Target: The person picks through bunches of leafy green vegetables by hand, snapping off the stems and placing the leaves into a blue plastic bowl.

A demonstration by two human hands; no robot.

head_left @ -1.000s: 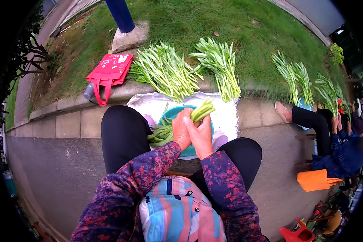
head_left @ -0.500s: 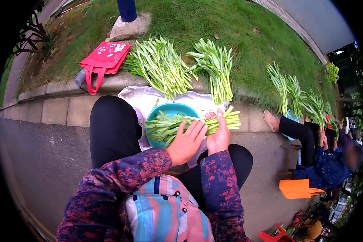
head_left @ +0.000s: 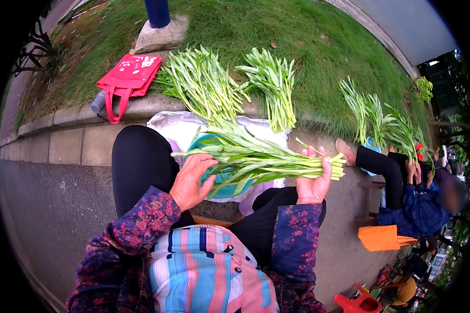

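A bundle of long-stalked leafy greens [head_left: 256, 159] lies sideways above a turquoise basin [head_left: 234, 190], its leaves toward the left and cut stem ends toward the right. My right hand [head_left: 314, 182] is wrapped round the pale stems from below. At the leafy end, my left hand [head_left: 192, 182] is beside the leaf tips, thumb and fingers apart, with no stalk clearly in its grasp. The greens cover much of the basin, so its inside is mostly hidden. White cloth [head_left: 167, 125] is spread behind and around the basin, between my knees.
Two heaps of greens, a large one [head_left: 206, 86] and a smaller one [head_left: 274, 91], rest on the grass and kerb ahead. A red bag [head_left: 130, 75] and grey bottle [head_left: 98, 102] stand left. At right, a seated person [head_left: 420, 201] handles more greens near an orange bag [head_left: 382, 238].
The bundle has risen above the basin and shifted right with my right hand. My left hand has moved left off the stalks toward the leaf tips, and its fingers have spread from the bundle.
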